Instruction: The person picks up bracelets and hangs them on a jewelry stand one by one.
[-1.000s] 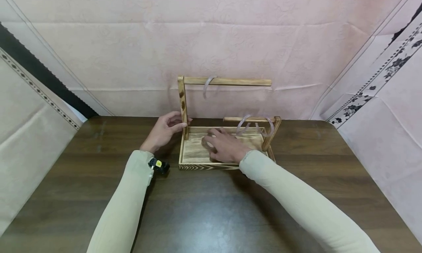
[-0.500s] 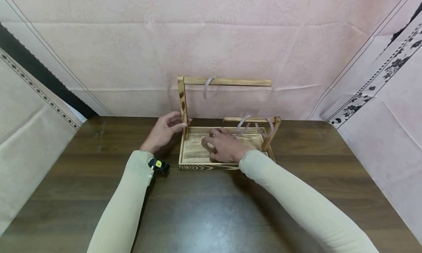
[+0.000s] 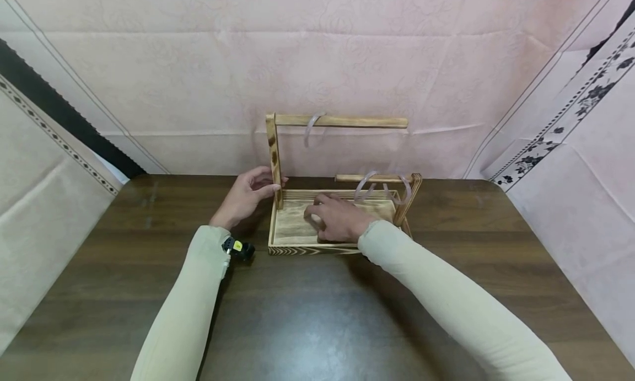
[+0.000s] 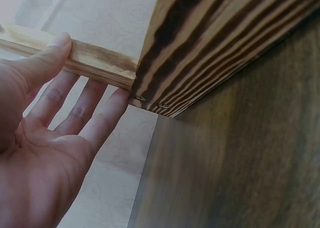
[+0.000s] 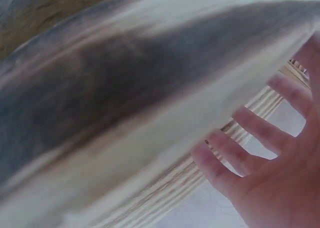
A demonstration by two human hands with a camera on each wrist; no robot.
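A wooden stand has a shallow tray point(image 3: 292, 232), a tall left post point(image 3: 274, 155) with a top bar point(image 3: 362, 122), and a short right post point(image 3: 409, 202) with a lower bar point(image 3: 344, 178). My left hand point(image 3: 246, 196) grips the tall post near its foot; in the left wrist view, thumb and fingers point(image 4: 100, 120) lie on opposite sides of it. My right hand point(image 3: 342, 218) reaches into the tray with fingers spread, holding nothing visible. In the right wrist view, blurred wood point(image 5: 140, 88) hides its fingertips.
One translucent ring point(image 3: 311, 128) hangs on the top bar. Other translucent rings point(image 3: 364, 185) hang on the lower bar. The stand is near the far edge of a dark wooden table point(image 3: 307, 315). A pale patterned cloth point(image 3: 317, 66) rises behind it.
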